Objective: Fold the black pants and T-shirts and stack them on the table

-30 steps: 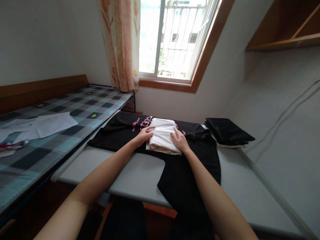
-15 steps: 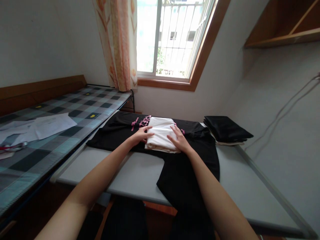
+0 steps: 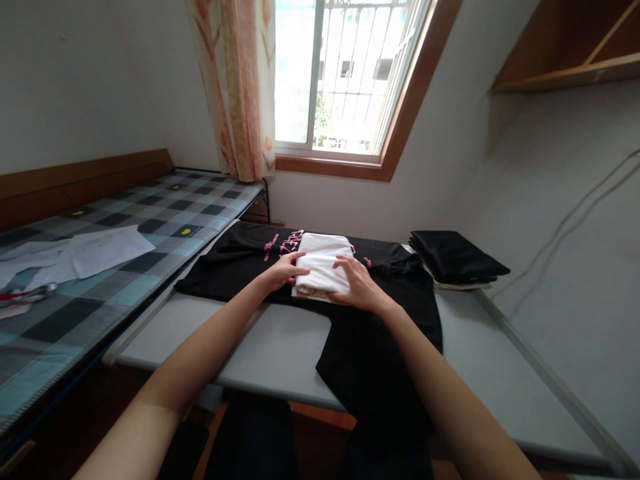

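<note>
A folded white garment (image 3: pixel 323 261) lies on top of a black T-shirt with pink lettering (image 3: pixel 235 263), which is spread over a grey table (image 3: pixel 280 347). My left hand (image 3: pixel 285 269) rests on the white garment's left edge, fingers stretched flat. On its near right part lies my right hand (image 3: pixel 356 285), fingers slightly curled and spread. Part of the black T-shirt hangs over the table's near edge.
A stack of folded black clothes (image 3: pixel 457 259) sits at the table's far right. To the left stands a bed with a checked mattress (image 3: pixel 100 267) and white papers (image 3: pixel 95 250) on it. Window and curtain (image 3: pixel 240 87) lie behind. A wooden shelf (image 3: pixel 575 47) hangs upper right.
My right hand has slid left across the white garment, from its right edge onto its near middle. My left hand has stayed at the left edge.
</note>
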A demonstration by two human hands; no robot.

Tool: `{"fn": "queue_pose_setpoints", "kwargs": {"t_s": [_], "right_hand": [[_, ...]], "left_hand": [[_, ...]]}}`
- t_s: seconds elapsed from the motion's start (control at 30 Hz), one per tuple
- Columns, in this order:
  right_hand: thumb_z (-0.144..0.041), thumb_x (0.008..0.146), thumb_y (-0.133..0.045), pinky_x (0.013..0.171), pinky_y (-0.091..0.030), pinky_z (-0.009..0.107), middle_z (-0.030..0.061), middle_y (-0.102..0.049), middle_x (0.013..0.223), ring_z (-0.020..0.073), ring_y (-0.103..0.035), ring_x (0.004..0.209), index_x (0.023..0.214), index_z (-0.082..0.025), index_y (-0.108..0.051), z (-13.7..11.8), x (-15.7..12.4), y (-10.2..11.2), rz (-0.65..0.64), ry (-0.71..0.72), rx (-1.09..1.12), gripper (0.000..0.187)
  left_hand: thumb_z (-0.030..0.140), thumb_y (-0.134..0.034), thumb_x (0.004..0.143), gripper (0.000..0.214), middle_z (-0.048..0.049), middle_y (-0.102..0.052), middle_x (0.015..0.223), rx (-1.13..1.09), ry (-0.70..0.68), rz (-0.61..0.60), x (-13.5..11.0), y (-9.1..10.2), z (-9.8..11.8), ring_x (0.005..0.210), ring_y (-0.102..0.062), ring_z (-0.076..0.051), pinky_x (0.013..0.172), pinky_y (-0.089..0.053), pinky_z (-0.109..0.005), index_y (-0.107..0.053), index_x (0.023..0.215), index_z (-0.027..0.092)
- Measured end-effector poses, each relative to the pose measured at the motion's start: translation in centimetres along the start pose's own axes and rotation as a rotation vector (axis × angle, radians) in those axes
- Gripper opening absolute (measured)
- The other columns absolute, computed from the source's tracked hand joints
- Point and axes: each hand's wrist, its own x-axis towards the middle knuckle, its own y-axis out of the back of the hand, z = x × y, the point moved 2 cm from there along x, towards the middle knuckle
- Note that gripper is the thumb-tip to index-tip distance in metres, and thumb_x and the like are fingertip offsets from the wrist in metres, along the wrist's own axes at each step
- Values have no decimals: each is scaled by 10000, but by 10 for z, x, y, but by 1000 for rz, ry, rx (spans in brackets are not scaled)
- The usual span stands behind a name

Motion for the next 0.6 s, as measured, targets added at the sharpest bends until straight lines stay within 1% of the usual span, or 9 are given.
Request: {"fn": "queue_pose_setpoints", "kwargs": {"t_s": [0.07,0.1,0.13,0.2,0.27,0.43,0.53,0.6], "right_hand": [[-322,782,-721,1060,-351,507,146,-488,1349,311,-390,1304,1104,-213,-620,-8,-6,4,60,122,-79,355],[-289,801,-701,1046,-361,493,136,-502,1310,303,-392,1282,1034,-217,-638,-12,-10,6,75,188,-126,252],[-261,811,-688,1035,-366,481,127,-509,1282,299,-389,1267,993,-223,-650,-15,-14,6,82,250,-174,190],[-227,809,-683,1021,-365,468,113,-514,1255,295,-380,1249,981,-238,-664,-19,-22,7,84,347,-256,174],[-222,808,-684,1025,-349,471,107,-517,1252,296,-371,1246,1000,-241,-668,-20,-27,9,95,394,-333,194],[-246,867,-635,1026,-326,450,103,-568,1217,283,-394,1213,940,-209,-672,-23,-30,16,110,416,-483,90],[-233,857,-642,1015,-312,456,104,-599,1181,289,-405,1186,950,-198,-678,-24,-29,18,130,355,-540,105],[-205,848,-642,1012,-303,464,107,-611,1160,293,-407,1180,921,-191,-682,-24,-29,19,150,314,-558,84]], "left_hand": [[122,-864,587,910,-104,-679,1052,-12,6,-4,0,0,0,724,-659,-151,524,-493,-199,-489,1415,166],[117,-860,586,909,-111,-675,1082,-25,8,-6,1,0,0,744,-664,-157,536,-502,-206,-488,1414,164],[111,-855,587,904,-119,-668,1113,-42,9,-6,1,0,0,753,-666,-159,541,-507,-211,-488,1412,158],[95,-838,597,880,-137,-645,1176,-85,7,-1,3,-1,1,749,-665,-155,544,-517,-223,-490,1404,144],[75,-819,611,844,-152,-617,1227,-126,2,4,4,-1,1,740,-662,-148,547,-526,-231,-499,1389,135],[57,-812,618,815,-150,-606,1214,-143,10,16,4,-1,0,690,-644,-122,518,-516,-218,-515,1372,140],[59,-838,592,831,-135,-600,1215,-156,-12,15,3,-2,0,691,-637,-112,505,-501,-197,-535,1359,162],[60,-851,577,847,-122,-612,1182,-160,-24,11,3,-3,-1,707,-640,-113,525,-505,-190,-543,1358,174]]}}
